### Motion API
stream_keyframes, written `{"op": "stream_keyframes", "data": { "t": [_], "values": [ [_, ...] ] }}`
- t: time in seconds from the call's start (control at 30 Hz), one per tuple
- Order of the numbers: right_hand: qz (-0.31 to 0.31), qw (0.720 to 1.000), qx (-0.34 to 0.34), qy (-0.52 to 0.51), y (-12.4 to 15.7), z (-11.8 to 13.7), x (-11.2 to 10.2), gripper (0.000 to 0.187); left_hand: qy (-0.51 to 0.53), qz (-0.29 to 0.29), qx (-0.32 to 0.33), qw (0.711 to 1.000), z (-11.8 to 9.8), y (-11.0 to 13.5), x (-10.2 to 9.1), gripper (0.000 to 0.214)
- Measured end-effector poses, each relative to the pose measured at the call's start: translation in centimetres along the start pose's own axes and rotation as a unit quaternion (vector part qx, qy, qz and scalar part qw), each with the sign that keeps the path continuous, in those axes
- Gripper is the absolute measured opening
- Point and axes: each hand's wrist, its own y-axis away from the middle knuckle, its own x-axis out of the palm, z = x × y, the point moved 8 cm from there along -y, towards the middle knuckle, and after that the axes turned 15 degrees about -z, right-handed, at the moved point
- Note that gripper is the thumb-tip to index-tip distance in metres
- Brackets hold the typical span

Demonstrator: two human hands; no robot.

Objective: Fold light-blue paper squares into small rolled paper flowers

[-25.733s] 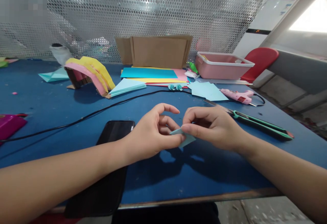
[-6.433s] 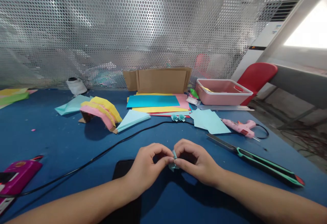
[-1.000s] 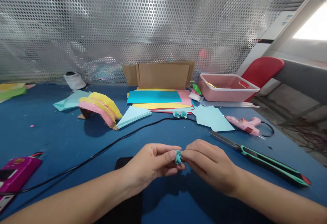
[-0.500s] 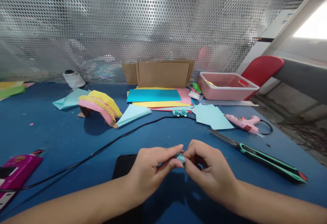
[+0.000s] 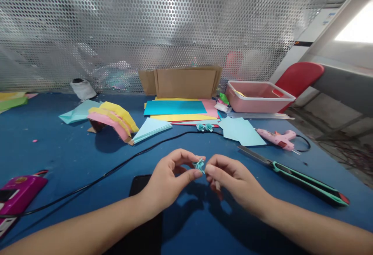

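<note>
A small teal folded paper piece (image 5: 199, 165) sits pinched between the fingertips of both hands, just above the blue table (image 5: 72, 158). My left hand (image 5: 169, 179) grips it from the left with thumb and forefinger, its other fingers curled. From the right, my right hand (image 5: 233, 179) pinches the same piece. A black phone (image 5: 140, 185) lies under my left wrist. Two more small teal folded pieces (image 5: 205, 127) rest farther back on the table.
Green-handled scissors (image 5: 294, 179) lie at the right, a pink glue gun (image 5: 276, 137) behind them. A black cable (image 5: 116, 167) crosses the table. Coloured sheets (image 5: 175, 109), cardboard (image 5: 183, 82), a pink tray (image 5: 258, 96), a pink-yellow paper arch (image 5: 112, 121) and a magenta object (image 5: 17, 193) stand around.
Over the last second both hands rose slightly and the fingers shifted on the teal piece, which now shows more between the fingertips. Long before, it was a larger flat fold.
</note>
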Motion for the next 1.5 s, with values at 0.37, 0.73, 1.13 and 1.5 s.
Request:
{"op": "stream_keyframes", "data": {
  "t": [0.37, 0.73, 1.13, 1.5],
  "values": [
    [-0.012, 1.000, -0.016, 0.000, -0.5, 0.8, -0.7, 0.041, 0.040, -0.015, 0.051, 0.998, -0.9, -0.4, 0.2, 0.028],
    [-0.048, 0.986, -0.078, 0.138, -0.8, -0.3, -1.5, 0.027, -0.094, 0.002, 0.069, 0.993, 1.2, -0.6, 0.9, 0.045],
    [-0.028, 0.983, -0.113, 0.142, -1.1, -3.1, -1.9, 0.025, -0.151, -0.020, 0.116, 0.981, 2.9, -0.1, 0.8, 0.033],
    [-0.046, 0.954, -0.228, 0.187, -0.8, -1.4, -2.0, 0.021, -0.145, -0.015, 0.101, 0.984, 3.1, -0.3, 0.9, 0.034]
  ]
}}
